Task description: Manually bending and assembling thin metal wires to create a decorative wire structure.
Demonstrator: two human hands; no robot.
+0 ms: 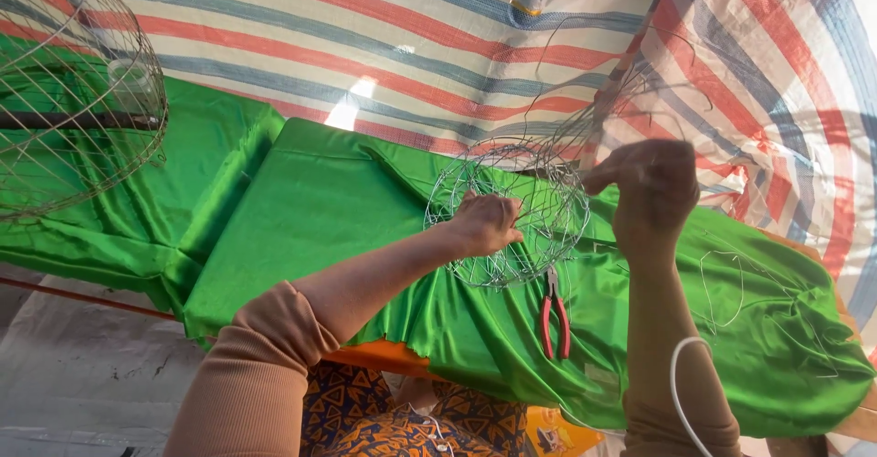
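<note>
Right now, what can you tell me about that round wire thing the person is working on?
The wire basket frame is a round, open mesh of thin silvery wire, standing on edge and tilted on the green cloth. The left hand grips its front; the right hand pinches loose wire at its upper rim. Red-handled pliers lie just below it.

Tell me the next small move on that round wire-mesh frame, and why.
Probably draw the loose thin wire snug against the round wire-mesh frame's rim. The left hand steadies the frame on the green cloth while the right hand pinches at its upper edge, where strands stick out untied. The red-handled pliers lie unused beside it.
</note>
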